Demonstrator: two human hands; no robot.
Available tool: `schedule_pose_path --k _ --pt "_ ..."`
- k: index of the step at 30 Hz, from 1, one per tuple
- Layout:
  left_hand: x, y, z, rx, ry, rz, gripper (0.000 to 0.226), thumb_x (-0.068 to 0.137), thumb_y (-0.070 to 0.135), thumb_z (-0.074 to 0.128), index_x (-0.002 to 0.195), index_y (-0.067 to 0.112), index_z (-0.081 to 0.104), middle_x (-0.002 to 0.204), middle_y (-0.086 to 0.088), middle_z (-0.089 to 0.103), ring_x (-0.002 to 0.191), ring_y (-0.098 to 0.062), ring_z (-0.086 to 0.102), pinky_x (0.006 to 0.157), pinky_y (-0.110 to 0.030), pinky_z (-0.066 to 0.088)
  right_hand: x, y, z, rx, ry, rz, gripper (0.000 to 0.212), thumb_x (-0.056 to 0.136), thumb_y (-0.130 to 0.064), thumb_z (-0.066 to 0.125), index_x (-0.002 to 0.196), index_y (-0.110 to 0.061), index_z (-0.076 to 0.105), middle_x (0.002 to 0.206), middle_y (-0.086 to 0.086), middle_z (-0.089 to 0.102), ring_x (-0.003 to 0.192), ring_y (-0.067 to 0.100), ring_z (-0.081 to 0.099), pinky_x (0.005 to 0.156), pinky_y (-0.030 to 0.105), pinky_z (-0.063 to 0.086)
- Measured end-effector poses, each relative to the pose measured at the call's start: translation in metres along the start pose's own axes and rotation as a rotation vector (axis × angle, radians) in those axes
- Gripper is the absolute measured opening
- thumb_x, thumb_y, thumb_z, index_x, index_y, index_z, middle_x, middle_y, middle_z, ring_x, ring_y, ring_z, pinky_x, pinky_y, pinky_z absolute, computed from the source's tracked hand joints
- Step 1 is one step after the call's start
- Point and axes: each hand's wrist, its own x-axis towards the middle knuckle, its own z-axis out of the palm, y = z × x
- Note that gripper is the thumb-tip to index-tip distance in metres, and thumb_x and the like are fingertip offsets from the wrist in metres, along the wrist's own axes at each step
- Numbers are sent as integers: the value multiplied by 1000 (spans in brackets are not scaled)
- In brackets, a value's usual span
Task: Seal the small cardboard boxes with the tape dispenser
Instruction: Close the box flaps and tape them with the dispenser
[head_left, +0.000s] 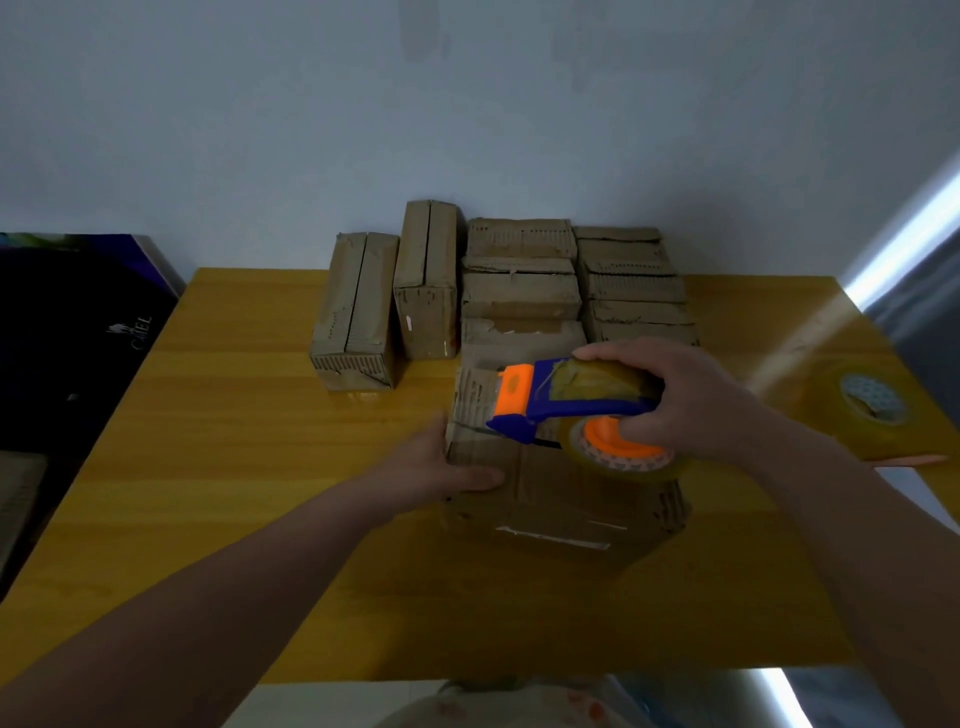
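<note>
A small cardboard box (563, 501) stands in the middle of the yellow table (218, 467). My left hand (441, 462) grips its left side, thumb on the front face. My right hand (680, 400) holds the blue and orange tape dispenser (561, 402) over the box top, its orange nose pointing left near the top left edge. A roll of clear tape (623, 452) sits in the dispenser. Strips of tape show on the box's front face.
Several more cardboard boxes (519, 291) are stacked against the wall at the back, and two stand upright to their left (358, 317). A spare tape roll (867, 405) lies at the table's right edge. A dark case (78, 332) is left of the table.
</note>
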Motion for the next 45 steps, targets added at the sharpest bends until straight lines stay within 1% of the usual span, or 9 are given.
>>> schedule_pose_path --k 3,7,12,18,22,29,31,36,45 --pt "9 14 -15 511 74 161 140 55 56 82 149 21 -16 157 2 -20 145 -22 -14 118 -48 10 -1 0 -1 -16 4 -5 64 62 -32 63 121 -50 48 107 -11 54 83 -10 53 61 3 41" --pt "20 29 -29 845 -21 263 143 51 63 80 149 25 -17 153 8 -30 138 -20 -31 116 -55 1 -3 3 -1 -25 14 -7 65 63 -34 63 124 -48 50 109 -7 56 81 -5 54 59 8 42" --pt "31 36 -30 984 -107 338 137 51 66 79 151 29 -6 157 13 -12 142 -19 -23 114 -58 -5 -5 2 -2 -22 34 -20 63 64 -34 64 123 -48 51 102 -7 57 80 -4 53 63 8 42" --pt "35 33 -31 1010 -63 483 127 48 70 76 150 28 12 153 6 14 140 -17 14 116 -46 19 -9 -1 -5 -43 32 -34 65 72 -16 74 121 -50 48 98 -12 56 78 -6 53 64 7 42" --pt "36 31 -32 1080 -46 472 134 43 83 61 152 27 6 156 4 9 143 -19 10 116 -46 17 -13 -4 -8 -51 11 -21 68 72 -15 74 128 -47 51 100 -9 57 78 -1 52 62 9 42" --pt "11 32 -55 1302 -17 339 131 59 71 70 151 18 -7 158 0 0 143 -19 4 115 -31 0 -24 -5 -31 -40 -62 4 68 74 -8 72 126 -44 48 94 -18 56 70 -3 55 58 11 43" --pt "8 32 -65 1336 -27 294 131 61 73 68 150 16 -10 158 -1 -3 144 -20 3 116 -32 -1 -27 4 -43 -46 -37 43 66 74 -9 74 125 -43 50 97 -19 56 73 -8 56 60 9 44" --pt "9 39 -62 1398 -96 257 131 63 72 67 150 15 -14 157 -5 -3 143 -25 4 117 -41 -1 -28 25 -26 -122 -81 55 70 76 -13 75 122 -53 42 108 -3 52 84 9 53 70 21 45" --pt "22 73 -5 1269 -101 340 125 64 65 73 151 20 -4 157 -2 2 143 -26 6 118 -46 8 -31 35 -20 -51 -39 84 80 75 1 68 110 -62 34 100 -5 45 80 11 50 65 24 43"
